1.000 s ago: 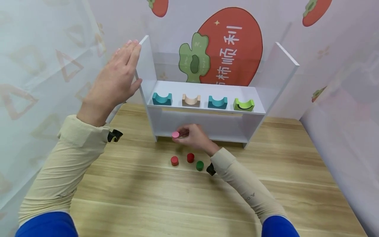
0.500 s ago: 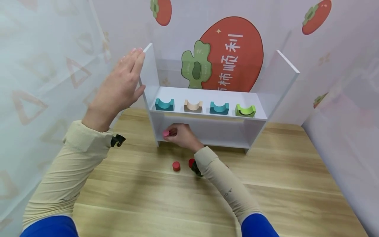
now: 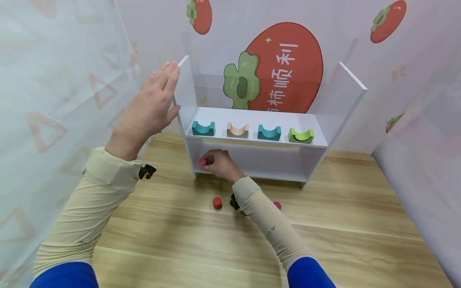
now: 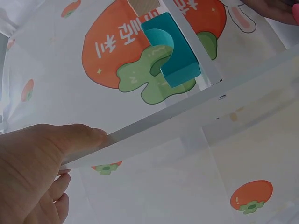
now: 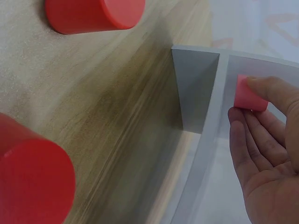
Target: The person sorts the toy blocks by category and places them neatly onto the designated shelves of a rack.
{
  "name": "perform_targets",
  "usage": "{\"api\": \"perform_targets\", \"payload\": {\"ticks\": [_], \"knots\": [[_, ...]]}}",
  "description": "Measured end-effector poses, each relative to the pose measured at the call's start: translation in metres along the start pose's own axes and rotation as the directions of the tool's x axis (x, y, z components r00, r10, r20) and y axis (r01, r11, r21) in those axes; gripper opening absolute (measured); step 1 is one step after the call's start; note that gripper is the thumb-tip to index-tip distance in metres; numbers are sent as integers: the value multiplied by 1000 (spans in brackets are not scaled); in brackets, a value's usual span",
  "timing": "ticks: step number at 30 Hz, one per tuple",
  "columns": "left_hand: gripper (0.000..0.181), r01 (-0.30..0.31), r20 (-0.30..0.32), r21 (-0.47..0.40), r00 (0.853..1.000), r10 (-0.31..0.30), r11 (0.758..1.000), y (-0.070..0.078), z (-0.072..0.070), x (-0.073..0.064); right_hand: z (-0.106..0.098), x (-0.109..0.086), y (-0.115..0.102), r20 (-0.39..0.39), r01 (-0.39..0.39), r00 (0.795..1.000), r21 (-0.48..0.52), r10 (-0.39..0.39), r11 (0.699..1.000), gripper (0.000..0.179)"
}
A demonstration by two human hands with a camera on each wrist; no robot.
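Positioning of the pink block (image 3: pixel 202 162) is at the left end of the shelf (image 3: pixel 342 104), over the lower board (image 3: pixel 270 164) and near the left side panel (image 3: pixel 187 80). Contact between block and board cannot be confirmed. The block is a short cylinder, about as tall as wide; its axis appears upright.

The right hand (image 3: pixel 220 163) pinches the block between thumb and fingers, reaching in from the shelf's front with the block at its left, fingertip side. This hand governs the block-to-board relation. The left hand (image 3: pixel 149 104) is farther off, at the shelf's upper left; it grasps no block, and its extended fingers and thumb touch the side panel.

The shelf's upper board (image 3: pixel 223 114) carries, left to right, a teal arch (image 3: pixel 203 130), a beige arch (image 3: pixel 237 131), a second teal arch (image 3: pixel 269 133) and a lime arch (image 3: pixel 301 137), hollows upward. In front of the shelf, a red block (image 3: pixel 217 203) and a second pink block (image 3: pixel 277 205), partly hidden by the right sleeve (image 3: pixel 266 224), rest on the table (image 3: pixel 173 240).
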State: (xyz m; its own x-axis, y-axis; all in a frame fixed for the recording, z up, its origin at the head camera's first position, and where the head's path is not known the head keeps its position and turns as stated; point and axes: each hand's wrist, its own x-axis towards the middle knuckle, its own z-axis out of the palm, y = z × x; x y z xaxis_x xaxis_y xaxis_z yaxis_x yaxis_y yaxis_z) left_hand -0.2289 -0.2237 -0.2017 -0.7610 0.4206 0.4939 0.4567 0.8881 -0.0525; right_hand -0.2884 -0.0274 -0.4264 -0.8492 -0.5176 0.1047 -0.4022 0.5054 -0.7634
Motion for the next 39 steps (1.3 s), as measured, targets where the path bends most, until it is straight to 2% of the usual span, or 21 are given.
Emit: {"api": "perform_targets", "payload": {"ticks": [27, 34, 39], "knots": [[91, 2, -3, -19, 1000, -2, 1000, -1, 7, -3, 9, 1, 2, 21, -7, 1000, -110, 9, 994, 19], [89, -4, -13, -17, 1000, 4, 1000, -2, 5, -2, -5, -14, -5, -8, 61, 998, -81, -62, 995, 31], [89, 5, -1, -19, 1000, -5, 1000, -2, 2, 0, -17, -33, -9, 56, 105, 993, -103, -100, 989, 33]]}}
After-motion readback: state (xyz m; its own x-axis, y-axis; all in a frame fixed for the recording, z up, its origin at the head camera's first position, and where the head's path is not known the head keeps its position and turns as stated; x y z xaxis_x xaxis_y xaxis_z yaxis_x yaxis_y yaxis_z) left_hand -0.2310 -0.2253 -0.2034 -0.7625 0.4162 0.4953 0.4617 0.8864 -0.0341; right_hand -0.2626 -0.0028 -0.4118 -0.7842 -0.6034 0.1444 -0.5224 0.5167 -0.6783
